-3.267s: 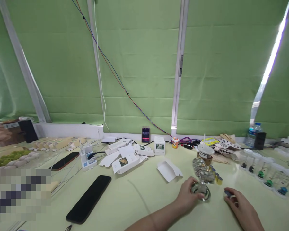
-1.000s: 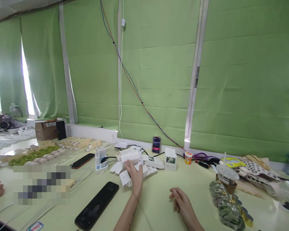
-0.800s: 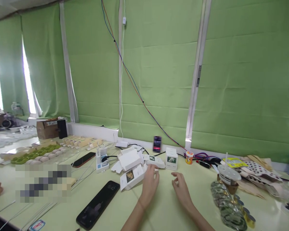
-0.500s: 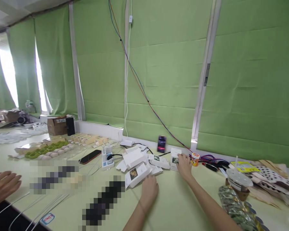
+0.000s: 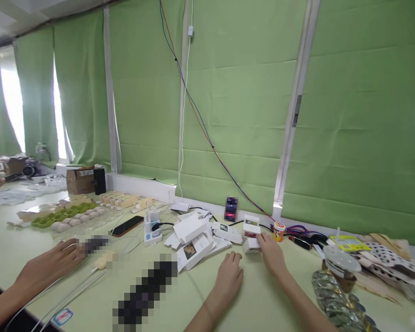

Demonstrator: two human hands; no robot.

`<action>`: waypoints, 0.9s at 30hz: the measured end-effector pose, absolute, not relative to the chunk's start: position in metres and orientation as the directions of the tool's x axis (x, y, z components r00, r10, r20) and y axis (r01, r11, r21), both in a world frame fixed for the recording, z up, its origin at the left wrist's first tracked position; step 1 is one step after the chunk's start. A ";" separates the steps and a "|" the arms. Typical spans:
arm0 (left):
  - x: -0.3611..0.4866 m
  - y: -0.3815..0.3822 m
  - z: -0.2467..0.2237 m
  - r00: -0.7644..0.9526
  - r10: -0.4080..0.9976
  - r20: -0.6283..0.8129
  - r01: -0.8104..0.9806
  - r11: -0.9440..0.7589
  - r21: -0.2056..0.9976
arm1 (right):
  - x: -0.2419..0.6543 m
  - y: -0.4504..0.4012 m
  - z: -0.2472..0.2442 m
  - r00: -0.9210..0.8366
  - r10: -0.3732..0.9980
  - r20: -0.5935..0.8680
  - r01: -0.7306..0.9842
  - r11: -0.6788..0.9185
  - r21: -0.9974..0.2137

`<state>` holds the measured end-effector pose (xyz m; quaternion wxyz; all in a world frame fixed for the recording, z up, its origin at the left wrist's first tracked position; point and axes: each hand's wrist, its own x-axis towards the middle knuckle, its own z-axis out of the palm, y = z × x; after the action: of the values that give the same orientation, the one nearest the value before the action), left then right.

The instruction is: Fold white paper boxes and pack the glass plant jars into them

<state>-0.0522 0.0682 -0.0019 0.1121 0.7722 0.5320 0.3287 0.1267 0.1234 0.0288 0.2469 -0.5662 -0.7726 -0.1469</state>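
My right hand (image 5: pixel 272 253) has its fingers at the right edge of a small white box (image 5: pixel 251 245), with the thumb side hidden from me. A dark red strip shows between that lower white part and a white printed face (image 5: pixel 251 222) just behind it; whether these are one box or two I cannot tell. My left hand (image 5: pixel 230 276) rests on the table to the left, fingers loosely bent and holding nothing. Beyond its fingertips lie a printed white carton (image 5: pixel 194 252) and a flatter white carton (image 5: pixel 227 232) in a heap.
At the left a co-worker's hand (image 5: pixel 51 263) reaches to a blurred dark object (image 5: pixel 94 244). Around stand a white power strip (image 5: pixel 152 230), a phone (image 5: pixel 127 226), an egg tray (image 5: pixel 72 216), an orange-labelled tub (image 5: pixel 278 231), a lidded cup (image 5: pixel 341 265) and silvery packets (image 5: pixel 335 297).
My right hand has moved down off the top of the white box to its side, and a dark red strip now shows. My left hand has shifted right, away from the printed carton. The co-worker's hand has reached inward.
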 end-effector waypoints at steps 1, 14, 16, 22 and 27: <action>-0.052 0.068 -0.001 0.228 0.880 0.417 0.689 -0.448 0.570 | 0.130 0.114 0.025 -0.240 0.792 0.562 0.922 0.367 -0.123; -0.048 0.054 0.022 0.578 0.776 0.251 0.443 -0.557 0.702 | 0.130 0.039 -0.025 -0.012 0.896 0.443 0.000 0.443 -0.896; -0.045 0.052 0.023 0.514 0.798 0.315 0.493 -0.575 0.653 | 0.129 0.041 -0.022 -0.014 0.947 0.322 -0.147 0.316 -0.937; -0.041 0.048 0.024 0.539 0.708 0.457 0.592 -0.704 0.393 | 0.124 0.038 -0.029 -0.163 0.955 0.249 -0.110 0.234 -0.966; -0.039 0.048 0.024 0.561 0.678 0.476 0.590 -0.730 0.344 | 0.121 0.038 -0.034 -0.098 0.952 0.289 -0.007 0.290 -0.957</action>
<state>-0.0385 0.0481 0.0237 0.0727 0.8804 0.3601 0.3000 0.1215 0.0381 -0.0340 0.5410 -0.3979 -0.5935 0.4435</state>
